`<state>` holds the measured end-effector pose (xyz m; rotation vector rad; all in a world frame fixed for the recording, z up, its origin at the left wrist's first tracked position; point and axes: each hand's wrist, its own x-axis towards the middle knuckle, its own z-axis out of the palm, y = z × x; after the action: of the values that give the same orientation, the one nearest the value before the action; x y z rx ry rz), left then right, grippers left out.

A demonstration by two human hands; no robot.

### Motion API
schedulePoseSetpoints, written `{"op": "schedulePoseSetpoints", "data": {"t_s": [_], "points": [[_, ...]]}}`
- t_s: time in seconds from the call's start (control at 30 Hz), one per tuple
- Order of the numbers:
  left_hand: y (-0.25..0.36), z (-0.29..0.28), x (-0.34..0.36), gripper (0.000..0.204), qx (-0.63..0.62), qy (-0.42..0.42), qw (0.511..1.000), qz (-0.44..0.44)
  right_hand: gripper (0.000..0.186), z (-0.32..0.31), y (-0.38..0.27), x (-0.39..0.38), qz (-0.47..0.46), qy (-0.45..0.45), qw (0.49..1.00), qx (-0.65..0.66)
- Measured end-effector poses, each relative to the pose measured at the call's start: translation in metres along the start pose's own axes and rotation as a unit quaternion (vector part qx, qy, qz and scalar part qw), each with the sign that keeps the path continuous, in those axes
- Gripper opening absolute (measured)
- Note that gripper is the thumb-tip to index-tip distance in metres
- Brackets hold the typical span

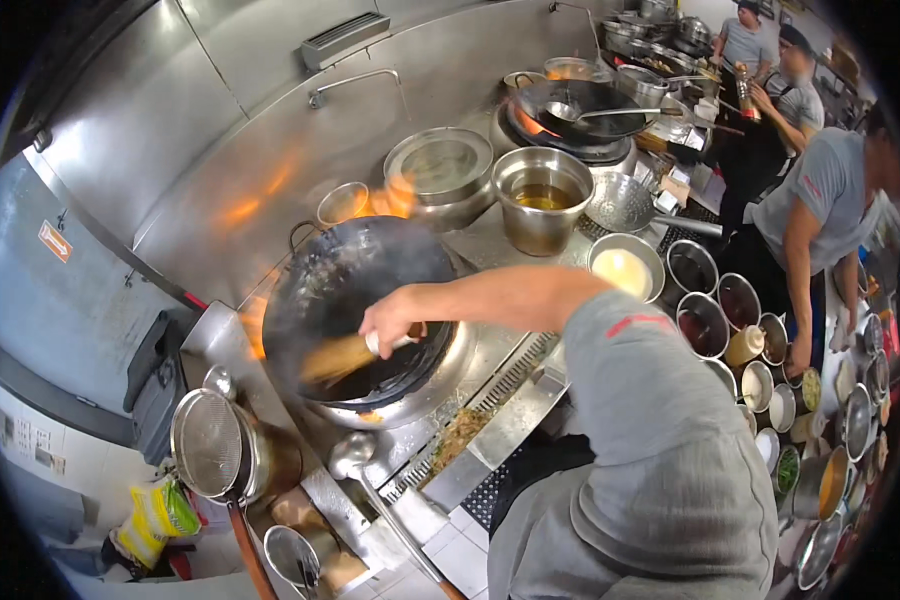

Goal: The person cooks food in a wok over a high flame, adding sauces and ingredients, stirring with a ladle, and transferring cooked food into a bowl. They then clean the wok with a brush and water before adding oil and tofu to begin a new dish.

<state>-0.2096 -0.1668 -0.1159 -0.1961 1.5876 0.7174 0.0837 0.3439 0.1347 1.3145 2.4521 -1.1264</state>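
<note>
My right hand (392, 318) is closed around the handle of a bamboo wok brush (340, 358). Its splayed bristles, smeared by motion, reach into a large black wok (355, 250) on the burner, near the near-left part of its bowl. My right arm stretches across from the right in a grey sleeve. Thin steam or smoke hangs over the wok, and flames (253, 325) show along its left rim. My left hand does not show.
A strainer (208, 442) rests over a pot at lower left, beside a long-handled ladle (352, 456). Behind the wok stand a lidded pot (438, 165) and an oil pot (542, 195). Sauce containers (702, 325) crowd the right, where a co-worker (820, 200) reaches in.
</note>
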Motion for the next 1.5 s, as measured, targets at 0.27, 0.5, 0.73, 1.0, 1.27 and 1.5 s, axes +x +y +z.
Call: {"op": "schedulePoseSetpoints", "data": {"t_s": [0.27, 0.5, 0.73, 1.0, 1.27, 1.5], "points": [[-0.023, -0.026, -0.006, 0.035, 0.003, -0.007, 1.0, -0.008, 0.019, -0.1, 0.086, -0.046, 0.148, 0.441, 0.844, -0.268], [-0.073, -0.025, -0.021, 0.034, -0.035, 0.013, 0.999, -0.028, 0.053, -0.003, 0.027, -0.029, 0.088, -0.02, 0.994, -0.056], [-0.087, -0.014, -0.024, 0.033, -0.034, 0.011, 0.999, -0.039, 0.046, -0.114, 0.09, -0.04, 0.177, 0.387, 0.835, -0.349], [-0.082, -0.011, -0.021, 0.032, -0.044, 0.018, 0.998, -0.041, 0.054, -0.016, 0.019, -0.015, 0.106, -0.024, 0.994, 0.006], [-0.068, -0.01, -0.013, 0.031, -0.031, 0.009, 0.999, -0.034, 0.032, -0.095, 0.097, -0.004, 0.13, 0.522, 0.797, -0.275], [-0.074, -0.014, -0.015, 0.03, -0.049, 0.019, 0.998, -0.044, 0.061, -0.036, 0.019, -0.051, 0.137, -0.096, 0.985, 0.027]]}}
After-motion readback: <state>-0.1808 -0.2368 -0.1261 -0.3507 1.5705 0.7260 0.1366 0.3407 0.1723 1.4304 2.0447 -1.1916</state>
